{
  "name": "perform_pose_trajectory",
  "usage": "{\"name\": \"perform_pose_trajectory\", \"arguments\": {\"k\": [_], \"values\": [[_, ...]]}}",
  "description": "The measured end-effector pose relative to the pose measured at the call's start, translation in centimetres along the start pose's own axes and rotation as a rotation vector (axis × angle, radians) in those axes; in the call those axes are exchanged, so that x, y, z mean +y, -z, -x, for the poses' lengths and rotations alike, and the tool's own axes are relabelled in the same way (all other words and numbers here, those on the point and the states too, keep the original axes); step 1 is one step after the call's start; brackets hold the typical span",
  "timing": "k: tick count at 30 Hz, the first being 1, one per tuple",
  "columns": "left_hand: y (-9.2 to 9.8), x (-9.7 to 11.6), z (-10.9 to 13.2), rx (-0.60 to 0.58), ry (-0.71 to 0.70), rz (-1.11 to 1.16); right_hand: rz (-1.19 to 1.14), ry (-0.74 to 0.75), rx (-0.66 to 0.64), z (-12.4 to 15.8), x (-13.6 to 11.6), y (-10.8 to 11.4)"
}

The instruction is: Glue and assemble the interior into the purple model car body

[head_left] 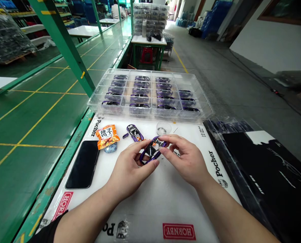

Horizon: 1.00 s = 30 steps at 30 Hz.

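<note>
A purple and black model car body (151,152) is tilted between my two hands above the white work surface. My left hand (130,165) grips its near end, thumb below and fingers along the far side. With thumb and index finger, my right hand (187,158) pinches the other end; whether a small part is also in that pinch cannot be made out. Just beyond my left fingers lies a second car body (134,131), beside a small dark purple piece (125,135). A round clear dish (163,128) with tiny parts sits behind my right hand.
Behind the hands stands a clear compartment tray (203,109) holding several purple car bodies. On the left lie a phone (82,165), an orange snack packet (107,135) and a blue packet (111,147). A black folded item (269,162) lies right; a green post (69,44) rises left.
</note>
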State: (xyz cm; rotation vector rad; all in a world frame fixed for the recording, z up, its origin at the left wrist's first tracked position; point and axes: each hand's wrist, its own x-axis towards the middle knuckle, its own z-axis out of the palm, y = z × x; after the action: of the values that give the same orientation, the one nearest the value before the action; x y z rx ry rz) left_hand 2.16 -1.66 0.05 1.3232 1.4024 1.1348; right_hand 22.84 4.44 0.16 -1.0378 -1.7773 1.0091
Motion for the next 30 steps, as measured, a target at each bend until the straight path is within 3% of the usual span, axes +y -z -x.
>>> {"name": "perform_pose_trajectory", "arguments": {"k": [11, 18, 30], "values": [[0.3, -0.5, 0.2, 0.041, -0.177, -0.144, 0.068, 0.077, 0.056, 0.5, -0.1, -0.3], [0.8, 0.1, 0.6, 0.197, -0.403, -0.303, -0.067, 0.029, 0.098, 1.1, 0.4, -0.1], [0.9, -0.7, 0.5, 0.148, -0.441, -0.234, -0.218, 0.033, 0.153, 1.3, 0.6, -0.2]]}}
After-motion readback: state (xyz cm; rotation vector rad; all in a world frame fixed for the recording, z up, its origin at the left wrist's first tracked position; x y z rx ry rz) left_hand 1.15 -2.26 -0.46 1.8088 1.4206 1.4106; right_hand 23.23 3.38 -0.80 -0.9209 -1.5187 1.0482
